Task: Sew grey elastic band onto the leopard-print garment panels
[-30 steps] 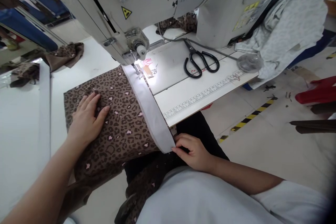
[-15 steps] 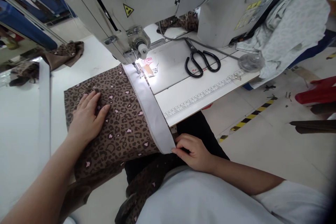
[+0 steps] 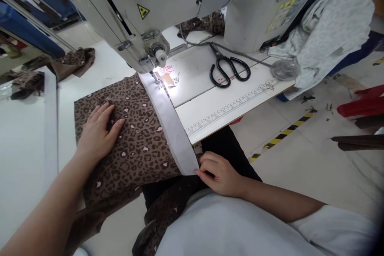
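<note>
A brown leopard-print fabric [image 3: 136, 156] runs under the sewing machine's presser foot [image 3: 157, 77], with a white band [image 3: 172, 130] along its edge. The needle area is brightly lit. My left hand [image 3: 99, 132] lies flat on the fabric, fingers spread, pressing it down on the table. My right hand [image 3: 217, 175] is at the near end of the white band, its fingertips pinching the band and fabric edge. More of the fabric hangs down over my lap, partly hidden by my body.
Black-handled scissors [image 3: 229, 70] and a ruler scale [image 3: 231, 110] lie on the machine table. A grey-white printed cloth [image 3: 321, 36] is heaped at the right. Leopard-print scraps [image 3: 73, 63] lie at back left. Below are a floor with yellow-black tape [image 3: 288, 132] and a red object [image 3: 361, 106].
The view has shifted very slightly. Both hands stay almost in the same places on the fabric, and the band looks nearly unchanged.
</note>
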The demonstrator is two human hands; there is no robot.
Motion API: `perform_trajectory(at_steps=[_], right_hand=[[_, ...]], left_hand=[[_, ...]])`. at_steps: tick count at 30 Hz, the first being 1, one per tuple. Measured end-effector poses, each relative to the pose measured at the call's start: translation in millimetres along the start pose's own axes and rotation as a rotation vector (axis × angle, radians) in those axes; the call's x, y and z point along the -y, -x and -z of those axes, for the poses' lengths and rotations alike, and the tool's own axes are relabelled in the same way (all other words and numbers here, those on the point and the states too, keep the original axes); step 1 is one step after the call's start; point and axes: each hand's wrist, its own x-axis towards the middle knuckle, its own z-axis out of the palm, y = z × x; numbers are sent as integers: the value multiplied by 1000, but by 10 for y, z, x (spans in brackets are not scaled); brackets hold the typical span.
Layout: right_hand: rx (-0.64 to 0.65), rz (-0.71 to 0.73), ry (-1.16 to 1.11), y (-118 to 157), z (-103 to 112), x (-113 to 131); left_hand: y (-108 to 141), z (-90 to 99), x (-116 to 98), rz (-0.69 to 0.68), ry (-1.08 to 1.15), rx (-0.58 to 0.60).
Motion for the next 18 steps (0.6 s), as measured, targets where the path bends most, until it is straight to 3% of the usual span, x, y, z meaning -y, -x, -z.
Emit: perform_trajectory(at_steps=[2,5,9,13,18], right_hand=[[6,15,20,1,-8,-1],[16,35,36,-4,1,10],[125,84,54,-36,89,32],[264,238,98,-99,214,13],[273,467,199,-248,308,16]], left_hand=[[15,76,-171,13,-19,-42],[98,198,-621,-63,131,-91],[246,181,-1145,-224,476,21],[311,39,-1204,-312,415,114],[337,62,-1138,-308,357,188]])
